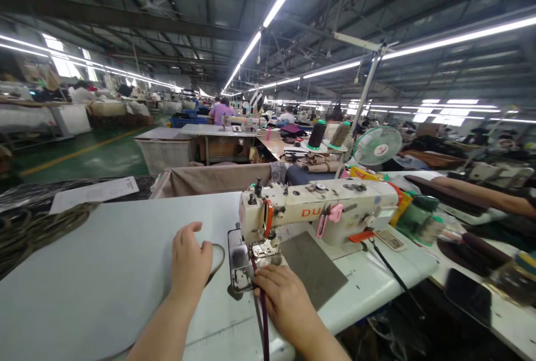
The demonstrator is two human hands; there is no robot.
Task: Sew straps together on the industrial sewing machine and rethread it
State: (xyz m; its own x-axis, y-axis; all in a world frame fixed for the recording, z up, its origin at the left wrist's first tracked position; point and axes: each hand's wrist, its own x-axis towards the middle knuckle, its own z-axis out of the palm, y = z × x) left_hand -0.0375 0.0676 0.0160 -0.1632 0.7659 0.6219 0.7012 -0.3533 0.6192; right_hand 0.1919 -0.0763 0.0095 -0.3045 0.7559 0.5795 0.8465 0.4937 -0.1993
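Strip (264,325) — partly hidden under right hand (285,298), lower end cut off.

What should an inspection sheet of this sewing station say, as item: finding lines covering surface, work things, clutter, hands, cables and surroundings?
Surface: smooth pale table, ruler marks near its front edge.
Work things: narrow maroon strip at the needle area of a white metal sewing machine.
Clutter: flat grey-brown sheet beside it; bundled olive cords at far left.
Hands: right hand on the strip; left hand open, near a thin olive loop.
Cables: thin black line hangs right; cannot tell if cable or strap.
Surroundings: round green-rimmed fan; another person's forearm.
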